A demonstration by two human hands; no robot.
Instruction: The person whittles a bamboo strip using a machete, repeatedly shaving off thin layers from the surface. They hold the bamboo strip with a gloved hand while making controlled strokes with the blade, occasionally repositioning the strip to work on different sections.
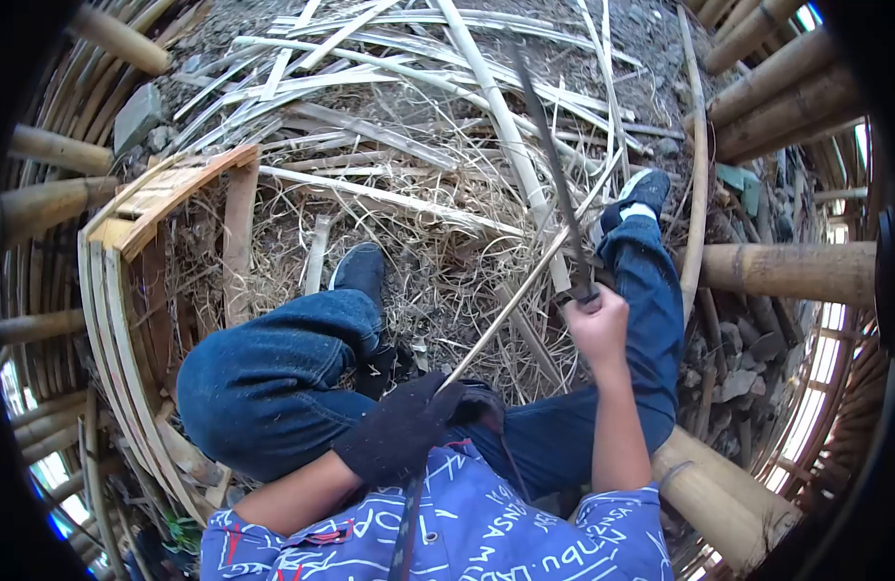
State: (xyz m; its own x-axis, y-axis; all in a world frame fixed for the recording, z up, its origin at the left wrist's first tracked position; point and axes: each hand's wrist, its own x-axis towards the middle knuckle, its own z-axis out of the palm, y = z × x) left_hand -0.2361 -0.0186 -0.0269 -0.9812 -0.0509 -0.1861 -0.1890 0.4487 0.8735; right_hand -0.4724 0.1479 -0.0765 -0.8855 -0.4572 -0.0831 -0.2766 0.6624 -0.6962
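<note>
Seated worker splitting a thin pale bamboo strip (525, 290) with a long dark-bladed knife (554, 174). Risk: the blade could slip off the narrow strip and swing toward the blue-jeaned right leg (651, 310) just beside it, or toward the gloved fingers, since the cut runs along a springy, unsupported length; loose slivers in the heap of pale bamboo offcuts (399, 126) in the upper centre could also snag the strip. Pose: the bare right hand (597, 324), right of centre, is clenched round the knife handle, forearm straight down from the elbow, blade pointing up-frame. The left hand (399, 436) in a black fabric glove, lower centre, grips the strip's near end against the lap, wrist bent inward
</note>
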